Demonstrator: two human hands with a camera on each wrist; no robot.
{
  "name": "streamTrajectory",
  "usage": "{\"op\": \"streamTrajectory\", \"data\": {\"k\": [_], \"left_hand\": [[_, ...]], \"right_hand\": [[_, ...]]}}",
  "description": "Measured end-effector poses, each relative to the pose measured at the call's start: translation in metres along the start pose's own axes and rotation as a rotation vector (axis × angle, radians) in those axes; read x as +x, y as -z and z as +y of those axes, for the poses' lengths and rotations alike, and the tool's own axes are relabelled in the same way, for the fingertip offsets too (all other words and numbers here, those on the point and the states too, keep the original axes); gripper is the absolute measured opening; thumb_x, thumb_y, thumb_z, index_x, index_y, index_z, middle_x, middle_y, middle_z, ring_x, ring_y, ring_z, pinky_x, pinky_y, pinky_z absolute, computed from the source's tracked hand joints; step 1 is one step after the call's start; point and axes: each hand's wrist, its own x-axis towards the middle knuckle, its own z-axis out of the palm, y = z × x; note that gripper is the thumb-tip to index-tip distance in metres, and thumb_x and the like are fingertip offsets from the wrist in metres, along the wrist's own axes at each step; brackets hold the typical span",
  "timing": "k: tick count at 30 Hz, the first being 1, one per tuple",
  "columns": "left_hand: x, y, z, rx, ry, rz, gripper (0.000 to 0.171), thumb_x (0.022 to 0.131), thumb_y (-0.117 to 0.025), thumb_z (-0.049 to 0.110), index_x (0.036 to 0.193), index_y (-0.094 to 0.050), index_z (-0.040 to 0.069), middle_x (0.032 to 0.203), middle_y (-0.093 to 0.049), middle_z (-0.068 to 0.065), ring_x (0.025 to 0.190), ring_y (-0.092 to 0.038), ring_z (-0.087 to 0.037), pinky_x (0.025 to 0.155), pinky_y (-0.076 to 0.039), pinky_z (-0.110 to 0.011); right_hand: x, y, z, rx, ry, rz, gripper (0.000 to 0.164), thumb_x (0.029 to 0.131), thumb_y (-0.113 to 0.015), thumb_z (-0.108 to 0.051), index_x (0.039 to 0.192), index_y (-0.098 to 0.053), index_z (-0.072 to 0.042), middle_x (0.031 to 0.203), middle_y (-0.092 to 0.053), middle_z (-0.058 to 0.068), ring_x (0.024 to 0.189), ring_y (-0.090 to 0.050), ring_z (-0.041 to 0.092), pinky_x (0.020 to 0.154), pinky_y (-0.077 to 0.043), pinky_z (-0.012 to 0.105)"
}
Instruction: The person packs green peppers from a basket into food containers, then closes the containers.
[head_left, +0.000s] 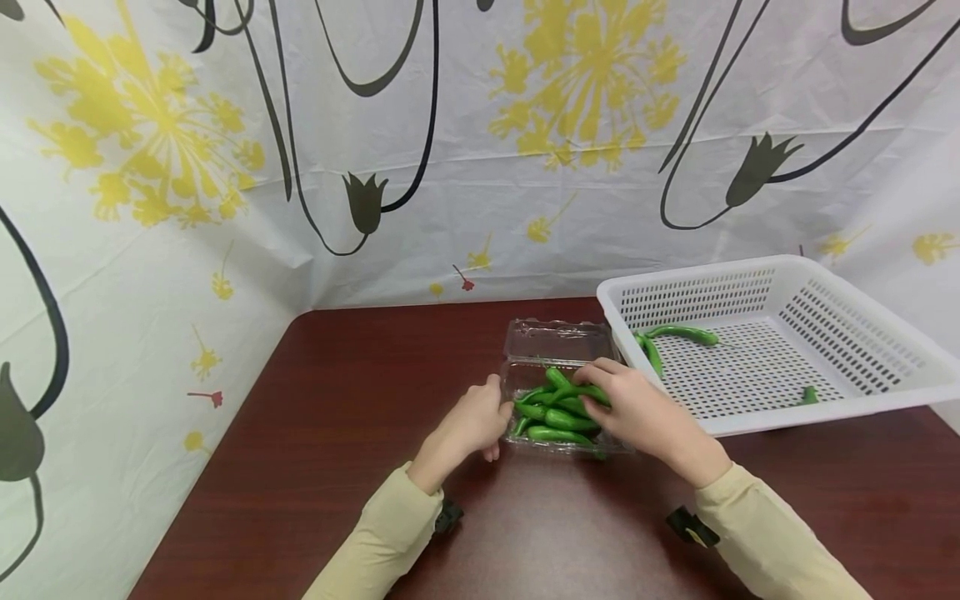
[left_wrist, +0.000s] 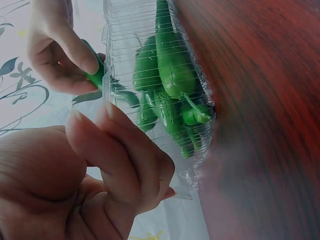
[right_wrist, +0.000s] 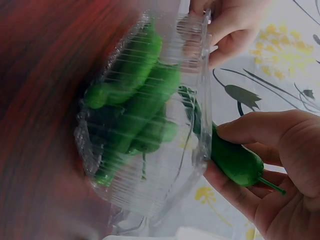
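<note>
A clear plastic clamshell box (head_left: 525, 444) stands on the table with its lid folded back, and several green chili peppers (head_left: 561, 419) lie inside. At its left side my left hand (head_left: 474, 417) pinches the rim between thumb and fingers; the right wrist view shows this hand (right_wrist: 232, 27) at the far rim. Over the box's right side my right hand (head_left: 637, 408) holds one green chili pepper (right_wrist: 237, 162) between thumb and fingers. Its stem end points out of the hand, and the other end reaches inside the box.
A white perforated plastic basket (head_left: 885, 342) sits right of the box, close against it. A few green peppers (head_left: 686, 335) lie in the basket. Behind the dark red wooden table (head_left: 360, 375) hangs a white patterned sheet (head_left: 465, 208).
</note>
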Motion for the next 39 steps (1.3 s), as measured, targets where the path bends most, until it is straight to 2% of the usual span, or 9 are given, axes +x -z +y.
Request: {"op": "streamTrajectory", "data": {"k": [8,15,23,39], "left_hand": [[0.000,0.000,0.000,0.002,0.000,-0.004,0.050,0.095,-0.045,0.015,0.136,-0.025,-0.007,0.050,-0.057,-0.009,0.032,-0.054,-0.016,0.039,-0.047,-0.027],[0.000,0.001,0.000,0.020,0.001,-0.008,0.053,0.095,-0.045,0.016,0.137,-0.023,-0.007,0.048,-0.057,-0.008,0.032,-0.054,-0.015,0.043,-0.048,-0.024],[0.001,0.000,0.000,0.011,0.001,-0.005,0.049,0.095,-0.046,0.016,0.135,-0.026,-0.007,0.047,-0.057,-0.009,0.032,-0.054,-0.016,0.041,-0.047,-0.026],[0.002,-0.001,-0.001,0.017,0.012,-0.006,0.055,0.095,-0.045,0.016,0.139,-0.021,-0.006,0.048,-0.057,-0.009,0.032,-0.054,-0.016,0.043,-0.048,-0.025]], "right_hand": [[-0.001,-0.007,-0.004,-0.014,-0.004,-0.018,0.021,0.074,-0.070,-0.003,0.094,-0.064,-0.004,0.090,-0.059,0.003,0.078,-0.059,0.014,0.068,-0.051,0.030],[-0.002,-0.012,-0.007,-0.037,-0.026,-0.034,0.018,0.076,-0.070,-0.006,0.093,-0.064,-0.007,0.089,-0.059,0.001,0.074,-0.056,0.010,0.062,-0.049,0.028],[-0.002,-0.015,-0.009,-0.028,-0.007,-0.022,0.018,0.075,-0.070,-0.006,0.092,-0.064,-0.006,0.090,-0.059,0.001,0.079,-0.058,0.012,0.066,-0.050,0.029],[-0.004,-0.025,-0.008,-0.038,0.010,0.005,0.017,0.075,-0.071,-0.005,0.090,-0.064,-0.008,0.086,-0.057,0.000,0.073,-0.055,0.009,0.061,-0.049,0.028]]}}
